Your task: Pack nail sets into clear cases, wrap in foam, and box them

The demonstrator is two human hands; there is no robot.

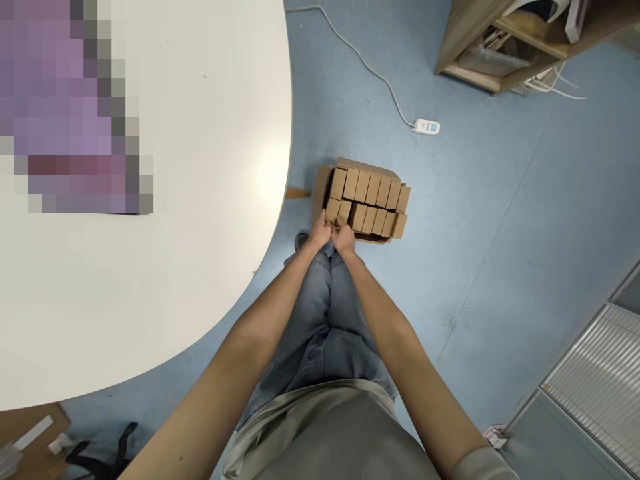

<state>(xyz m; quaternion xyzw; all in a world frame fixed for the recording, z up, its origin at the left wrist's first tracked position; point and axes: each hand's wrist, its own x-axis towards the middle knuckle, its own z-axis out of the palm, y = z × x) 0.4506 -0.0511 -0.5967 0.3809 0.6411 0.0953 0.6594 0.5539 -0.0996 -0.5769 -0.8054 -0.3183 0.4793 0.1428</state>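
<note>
A brown cardboard carton [367, 166] sits on the floor in front of my feet with its top flaps open. Two rows of small cardboard boxes [374, 189] stand packed inside it, with a dark gap along the near side. At the carton's near left corner, my left hand [319, 232] is closed, its fingertips against the end box [332, 211] of the near row. Close beside it my right hand [343, 238] is closed too, its fingers by the neighbouring small box [345, 211]. What the fingertips pinch is hidden.
A large white round-edged table [215, 220] fills the left, with a pixelated patch at its top. A white power strip [427, 127] with its cable lies on the blue floor beyond the carton. A wooden shelf [470, 40] stands at the upper right, a grey cabinet [565, 420] at the lower right.
</note>
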